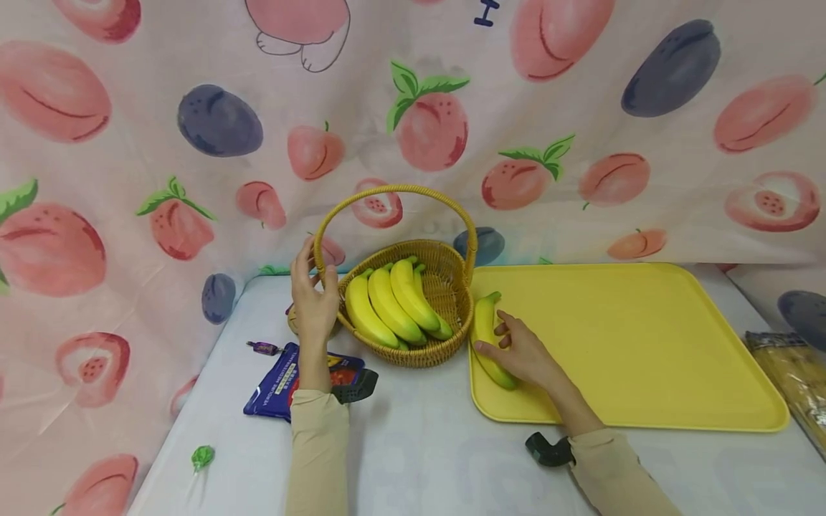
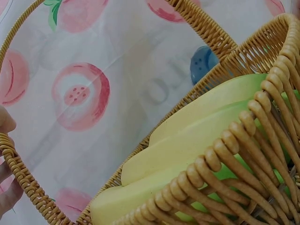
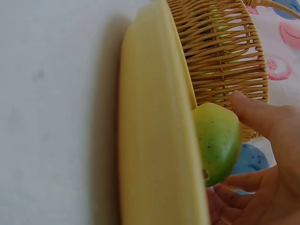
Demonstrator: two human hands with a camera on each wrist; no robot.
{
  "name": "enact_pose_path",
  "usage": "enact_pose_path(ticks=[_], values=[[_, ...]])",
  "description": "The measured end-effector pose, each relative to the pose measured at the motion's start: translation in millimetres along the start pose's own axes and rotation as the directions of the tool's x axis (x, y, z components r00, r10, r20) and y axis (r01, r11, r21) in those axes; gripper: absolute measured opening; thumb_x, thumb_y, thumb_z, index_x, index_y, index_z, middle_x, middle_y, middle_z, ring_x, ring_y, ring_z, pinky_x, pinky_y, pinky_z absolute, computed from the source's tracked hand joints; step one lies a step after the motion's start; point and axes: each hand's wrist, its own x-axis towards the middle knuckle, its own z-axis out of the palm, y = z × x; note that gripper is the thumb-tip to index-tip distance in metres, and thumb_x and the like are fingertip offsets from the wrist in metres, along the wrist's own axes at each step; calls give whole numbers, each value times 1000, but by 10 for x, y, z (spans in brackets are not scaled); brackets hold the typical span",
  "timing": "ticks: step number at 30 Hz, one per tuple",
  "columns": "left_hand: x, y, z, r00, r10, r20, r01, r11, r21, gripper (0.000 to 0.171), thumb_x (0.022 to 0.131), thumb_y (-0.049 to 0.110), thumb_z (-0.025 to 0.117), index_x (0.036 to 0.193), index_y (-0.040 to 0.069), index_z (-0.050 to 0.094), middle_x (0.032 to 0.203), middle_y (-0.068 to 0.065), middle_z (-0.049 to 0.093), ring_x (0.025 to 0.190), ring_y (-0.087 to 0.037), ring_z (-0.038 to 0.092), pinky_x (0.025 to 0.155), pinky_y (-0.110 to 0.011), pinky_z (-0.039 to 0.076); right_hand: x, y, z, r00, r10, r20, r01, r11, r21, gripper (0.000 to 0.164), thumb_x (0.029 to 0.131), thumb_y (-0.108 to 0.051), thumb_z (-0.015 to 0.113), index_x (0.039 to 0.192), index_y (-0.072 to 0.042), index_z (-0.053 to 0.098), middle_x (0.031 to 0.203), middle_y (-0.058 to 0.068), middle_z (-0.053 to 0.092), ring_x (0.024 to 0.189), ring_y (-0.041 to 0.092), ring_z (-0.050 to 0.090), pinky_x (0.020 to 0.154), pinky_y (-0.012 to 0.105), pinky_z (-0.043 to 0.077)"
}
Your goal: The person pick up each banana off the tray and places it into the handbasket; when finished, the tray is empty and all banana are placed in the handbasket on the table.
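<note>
A yellow wicker basket [image 1: 439, 352] with a tall arched handle holds several bananas [image 1: 387, 304]. My left hand [image 1: 316, 304] grips the left side of that handle; in the left wrist view only some fingers [image 2: 8, 194] show around it. A single banana [image 1: 485, 326] lies along the left edge of the yellow tray [image 1: 619, 344]. Over it sits my right hand [image 1: 525, 351], thumb across the banana and fingers loosely bent by its right side. The right wrist view shows the green tip of the banana [image 3: 216, 140] between thumb and fingers, without a plain grip.
Left of the basket lie a blue food packet [image 1: 274, 383], a purple-wrapped candy [image 1: 264, 348] and a green lollipop [image 1: 202, 457]. A brownish round item, partly hidden, is behind my left wrist. At the far right is a clear bag [image 1: 784, 373]. A fruit-print cloth [image 1: 400, 93] hangs behind.
</note>
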Motion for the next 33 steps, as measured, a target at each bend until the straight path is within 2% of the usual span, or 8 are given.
enact_pose_path(ticks=[5, 11, 16, 22, 23, 25, 28, 33], values=[[-4, 8, -7, 1000, -7, -4, 7, 1000, -3, 54, 94, 10, 52, 144, 25, 38, 136, -10, 45, 123, -26, 46, 99, -48, 42, 6, -9, 33, 1000, 2, -13, -2, 1000, -15, 91, 85, -49, 64, 146, 6, 24, 116, 12, 52, 96, 22, 49, 75, 29, 41], [6, 12, -3, 1000, -28, 2, 28, 999, -25, 53, 94, 5, 50, 145, 13, 37, 137, -18, 42, 125, -34, 43, 100, -53, 39, -6, -33, 42, 999, 17, -36, -18, 999, -43, 83, 86, -44, 64, 144, 4, 30, 112, 10, 54, 94, 20, 50, 76, 29, 41], [-10, 69, -21, 1000, -14, 5, 14, 1000, -5, 53, 95, 7, 50, 145, 16, 37, 136, -15, 43, 123, -31, 45, 99, -50, 41, -39, -33, 29, 999, 40, -26, -41, 999, -28, 78, 88, -41, 62, 145, 2, 31, 120, 13, 55, 99, 22, 52, 81, 34, 44], [-1, 45, -41, 1000, -14, 5, 14, 1000, -8, 54, 94, 10, 52, 144, 25, 38, 137, -10, 44, 123, -27, 46, 98, -47, 42, -55, -12, 23, 1000, 20, -22, -20, 1000, -5, 74, 89, -39, 61, 145, 1, 32, 122, 15, 54, 100, 23, 52, 82, 36, 45], [10, -10, -36, 1000, -11, 3, 11, 1000, -6, 54, 94, 11, 52, 144, 26, 38, 137, -9, 44, 123, -25, 46, 97, -47, 43, -54, -9, 23, 1000, 12, -24, -12, 1000, -4, 73, 89, -38, 61, 145, 1, 33, 123, 15, 54, 101, 23, 52, 83, 37, 45], [12, -1, -33, 1000, -15, -1, 15, 1000, -13, 54, 94, 9, 52, 144, 23, 38, 137, -11, 44, 123, -28, 46, 98, -49, 42, -55, -4, 15, 1000, 3, -25, -3, 1000, 2, 72, 90, -36, 60, 145, 1, 33, 124, 16, 53, 103, 25, 53, 85, 39, 45], [2, 57, -25, 1000, -21, 1, 21, 999, -24, 53, 94, 6, 51, 145, 16, 38, 137, -16, 43, 123, -34, 45, 98, -53, 41, -75, -4, 2, 1000, 4, -20, -3, 1000, 20, 69, 90, -34, 58, 145, 1, 32, 126, 18, 52, 106, 27, 52, 87, 42, 45], [-50, 322, -48, 999, -25, 20, 26, 999, -26, 52, 94, 1, 49, 144, 7, 36, 138, -21, 41, 124, -39, 44, 100, -54, 39, -131, -7, -11, 1000, 17, -8, -17, 999, 44, 68, 91, -32, 56, 145, 1, 32, 128, 18, 51, 107, 26, 52, 88, 40, 45]])
